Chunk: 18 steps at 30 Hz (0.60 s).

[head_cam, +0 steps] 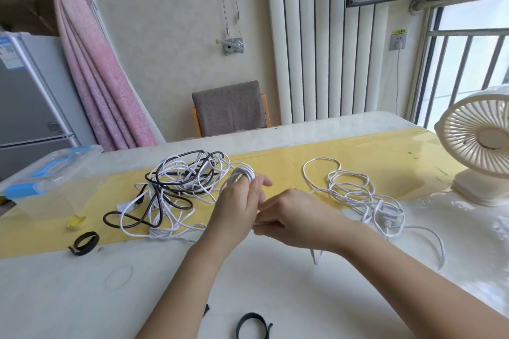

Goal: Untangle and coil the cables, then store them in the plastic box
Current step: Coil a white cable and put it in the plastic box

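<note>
**While Looping White Cable: Both Grips at Work Over the Tabletop**

While raised just above the tabletop (82, 297), clasping a small white coil (242, 175) looped round the fingertips of the left grip (239, 201). Pinching a thin white strand (256, 224) in the right grip (297, 215), pressed close against the left. Just left of the left grip, on a yellow mat (289, 162): a tangle of white and black cables (176, 187). Right of the right grip, near but apart: a loose white cable (358, 192) in slack loops. Well to the left of both grips, at the tabletop's edge: the clear plastic box (49, 173) with blue latches. Nearer than the grips: one black strap loop (84, 239), then another black strap (253, 325). Far right of the right grip: a cream desk fan (479, 143).
</note>
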Each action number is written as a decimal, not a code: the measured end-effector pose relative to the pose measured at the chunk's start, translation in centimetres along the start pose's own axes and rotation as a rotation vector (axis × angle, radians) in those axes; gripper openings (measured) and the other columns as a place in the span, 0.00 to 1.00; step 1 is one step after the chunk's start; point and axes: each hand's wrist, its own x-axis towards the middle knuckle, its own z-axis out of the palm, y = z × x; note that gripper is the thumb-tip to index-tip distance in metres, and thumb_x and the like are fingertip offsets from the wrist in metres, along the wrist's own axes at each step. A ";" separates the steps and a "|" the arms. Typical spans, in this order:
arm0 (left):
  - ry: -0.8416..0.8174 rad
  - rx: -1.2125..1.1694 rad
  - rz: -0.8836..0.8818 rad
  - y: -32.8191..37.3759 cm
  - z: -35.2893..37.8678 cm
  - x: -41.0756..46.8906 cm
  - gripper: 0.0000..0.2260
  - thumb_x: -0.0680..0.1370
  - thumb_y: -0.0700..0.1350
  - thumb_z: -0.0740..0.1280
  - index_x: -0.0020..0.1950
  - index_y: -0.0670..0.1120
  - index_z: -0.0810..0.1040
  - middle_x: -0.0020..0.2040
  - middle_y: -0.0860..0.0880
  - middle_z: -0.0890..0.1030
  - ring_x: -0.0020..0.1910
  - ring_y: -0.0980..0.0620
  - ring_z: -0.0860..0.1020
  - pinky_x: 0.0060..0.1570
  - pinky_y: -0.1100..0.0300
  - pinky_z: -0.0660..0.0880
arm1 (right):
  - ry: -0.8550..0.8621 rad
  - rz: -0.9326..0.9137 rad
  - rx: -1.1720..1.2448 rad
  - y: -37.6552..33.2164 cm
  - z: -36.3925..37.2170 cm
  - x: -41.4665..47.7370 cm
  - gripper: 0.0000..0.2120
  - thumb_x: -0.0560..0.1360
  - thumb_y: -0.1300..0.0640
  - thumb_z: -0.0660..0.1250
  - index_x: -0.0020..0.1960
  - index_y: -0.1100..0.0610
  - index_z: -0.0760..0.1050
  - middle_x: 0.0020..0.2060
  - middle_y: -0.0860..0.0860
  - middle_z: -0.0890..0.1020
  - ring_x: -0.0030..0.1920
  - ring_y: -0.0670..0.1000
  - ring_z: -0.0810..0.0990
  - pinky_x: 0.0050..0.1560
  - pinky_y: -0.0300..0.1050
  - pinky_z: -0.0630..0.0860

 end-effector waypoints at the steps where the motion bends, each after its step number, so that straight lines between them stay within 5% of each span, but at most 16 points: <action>1: 0.000 0.022 0.008 0.1 0.0 0.0 0.13 0.81 0.52 0.52 0.43 0.59 0.73 0.29 0.56 0.73 0.38 0.54 0.74 0.40 0.62 0.71 | 0.014 0.002 0.005 0.1 -0.5 -0.1 0.10 0.74 0.54 0.61 0.40 0.56 0.79 0.32 0.51 0.79 0.31 0.53 0.71 0.32 0.44 0.65; 5: -0.133 0.095 -0.029 0.3 -0.3 -0.1 0.17 0.83 0.48 0.53 0.36 0.49 0.72 0.30 0.53 0.75 0.29 0.56 0.75 0.35 0.61 0.69 | 0.117 -0.004 0.012 0.5 -2.7 -0.8 0.14 0.67 0.63 0.63 0.43 0.50 0.83 0.32 0.43 0.78 0.33 0.43 0.72 0.32 0.36 0.68; 11: -0.394 -0.192 -0.327 1.9 -1.0 -0.4 0.32 0.78 0.65 0.49 0.29 0.44 0.76 0.20 0.52 0.61 0.21 0.53 0.60 0.26 0.62 0.61 | 0.347 0.141 0.028 2.1 -4.6 -1.3 0.12 0.68 0.64 0.67 0.47 0.51 0.82 0.42 0.41 0.71 0.38 0.46 0.77 0.38 0.35 0.72; 15: -0.505 -0.349 -0.415 2.7 -1.8 -0.2 0.27 0.74 0.64 0.56 0.26 0.43 0.67 0.20 0.51 0.58 0.19 0.54 0.55 0.21 0.66 0.54 | 0.282 0.282 0.165 3.3 -4.9 -1.5 0.15 0.70 0.68 0.67 0.49 0.50 0.79 0.47 0.43 0.75 0.44 0.42 0.80 0.46 0.33 0.74; 18: -0.531 -0.471 -0.437 1.7 -3.2 0.0 0.27 0.75 0.61 0.65 0.25 0.46 0.63 0.21 0.52 0.57 0.19 0.56 0.53 0.20 0.69 0.52 | 0.225 0.518 0.327 5.4 -5.8 -2.1 0.09 0.73 0.66 0.68 0.47 0.53 0.79 0.44 0.46 0.81 0.34 0.47 0.82 0.36 0.39 0.77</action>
